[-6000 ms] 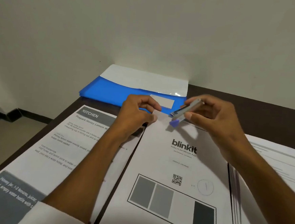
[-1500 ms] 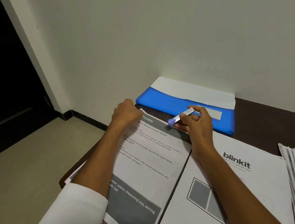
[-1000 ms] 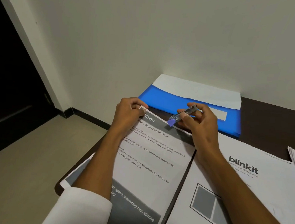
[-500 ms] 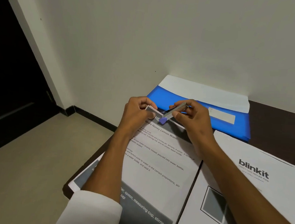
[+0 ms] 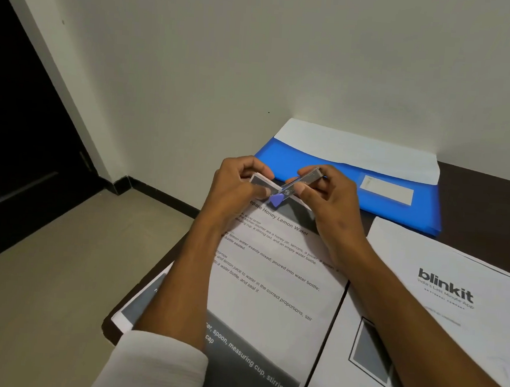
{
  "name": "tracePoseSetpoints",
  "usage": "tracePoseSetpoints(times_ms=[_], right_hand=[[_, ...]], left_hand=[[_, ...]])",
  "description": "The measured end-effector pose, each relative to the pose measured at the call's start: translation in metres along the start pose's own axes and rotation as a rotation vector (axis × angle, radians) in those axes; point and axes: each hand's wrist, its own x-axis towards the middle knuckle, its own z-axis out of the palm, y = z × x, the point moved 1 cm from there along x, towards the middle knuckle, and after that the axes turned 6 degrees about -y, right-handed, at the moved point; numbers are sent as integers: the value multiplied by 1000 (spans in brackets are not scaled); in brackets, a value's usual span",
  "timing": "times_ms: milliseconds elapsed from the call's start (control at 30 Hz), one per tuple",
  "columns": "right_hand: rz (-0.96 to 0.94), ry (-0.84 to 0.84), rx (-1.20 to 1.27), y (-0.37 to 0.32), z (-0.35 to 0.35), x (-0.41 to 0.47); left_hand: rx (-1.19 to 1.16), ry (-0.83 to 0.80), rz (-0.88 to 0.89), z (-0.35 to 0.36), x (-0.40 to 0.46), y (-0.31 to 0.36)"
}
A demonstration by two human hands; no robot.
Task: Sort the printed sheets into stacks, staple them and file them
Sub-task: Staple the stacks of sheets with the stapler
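Note:
A stack of printed "Honey Lemon Water" kitchen sheets (image 5: 275,274) lies on the dark table. My left hand (image 5: 236,185) pinches the stack's lifted top left corner. My right hand (image 5: 329,199) grips a small metal stapler with a blue tip (image 5: 290,190), whose jaw sits over that corner. To the right lies a stack of "blinkit" sheets (image 5: 440,299). A blue file folder (image 5: 352,185) with a white flap lies at the back against the wall.
The dark table (image 5: 485,196) ends just left of the kitchen sheets, with tiled floor (image 5: 42,283) below. A dark doorway (image 5: 13,143) is at far left. The white wall stands right behind the folder.
Since six seconds ago my hands left the blinkit stack for the kitchen stack. In the last second my left hand lifted its top corner and the stapler moved onto it.

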Motion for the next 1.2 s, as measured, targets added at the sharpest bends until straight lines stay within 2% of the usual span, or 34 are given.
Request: tracePoseSetpoints(times_ms=[233,733,1200], right_hand=[[-26,19,-61,-3,2,0],[-78,41,-108,-3,7,1],[-31,65,-121,-4,8,-2]], left_hand=[[-27,-100,3,-4,-2,2],[112,-261,7,-7,0,7],[155,-214,-13,-4,-1,9]])
